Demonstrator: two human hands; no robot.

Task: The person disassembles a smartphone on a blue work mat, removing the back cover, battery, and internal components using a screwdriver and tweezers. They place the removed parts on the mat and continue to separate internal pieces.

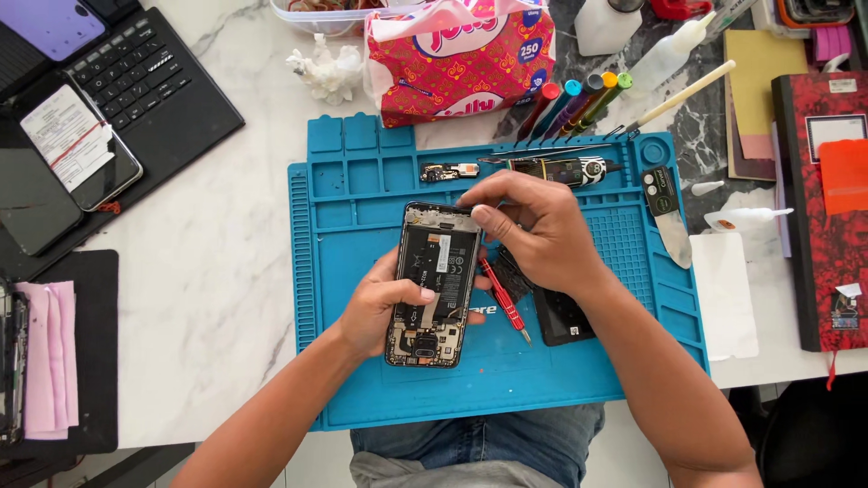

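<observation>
Landmark: the blue silicone repair mat [362, 380] on the white marble desk [226, 271]; every place below is told from it.
Far left of the mat: a black laptop keyboard [145, 81], with a smartphone [80, 149] lying on its near corner, a paper slip over its screen.
Left edge of the desk: a pink cloth [50, 357] on a dark pad.
Behind the mat, left: a small white coral-like ornament [325, 72].
Behind the mat, middle: a red patterned tissue pack [457, 68].
Left hand [384, 312]: over the mat's middle, its grip closed around the lower part of the opened phone, thumb across the phone's inside.
Opened phone [436, 280]: back cover off, battery and boards showing, tilted slightly, held just above the mat's centre.
Right hand [533, 230]: at the phone's top edge, fingertips pinched narrow there; whether it holds a part or tool cannot be told.
Red screwdriver [504, 303]: lying on the mat just right of the phone.
Mat's rear trays: small phone parts [449, 172].
Behind the mat, right: a row of coloured-cap tools [579, 104].
Mat's right edge: a flat metal pry tool [669, 226].
Right of the mat: a white sheet [728, 294], then a red patterned notebook [827, 253].
</observation>
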